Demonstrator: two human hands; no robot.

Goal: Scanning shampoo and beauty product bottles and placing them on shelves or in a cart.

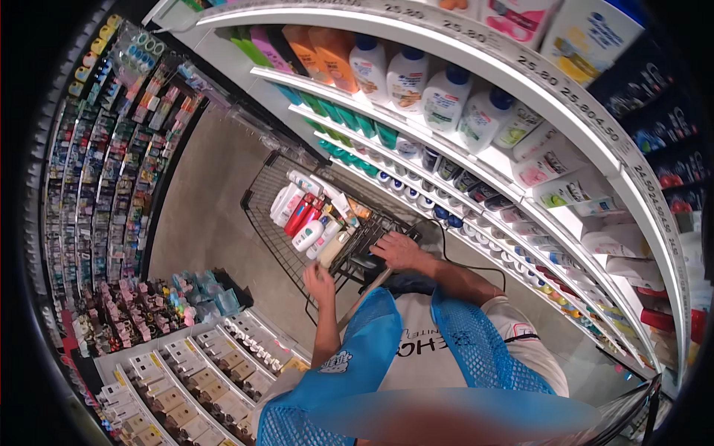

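Observation:
A black wire shopping cart (268,234) stands before me, with several bottles lying together at its rear. My left hand (320,285) is over the cart's near left side, fingers bent, close to a cream bottle (333,250). Whether the fingertips touch that bottle is hard to see. My right hand (397,251) lies on the black rear part of the cart (371,259); its grip there is unclear. Among the load are red bottles (301,214), a white bottle with a green label (307,236) and pale pink-white bottles (287,202).
Shampoo bottles (407,81) fill curved-looking white shelves (413,120) on my right. A black cable (446,245) loops by the cart. Hanging goods (106,195) line the left side. A display of small boxed items (184,384) stands close at lower left.

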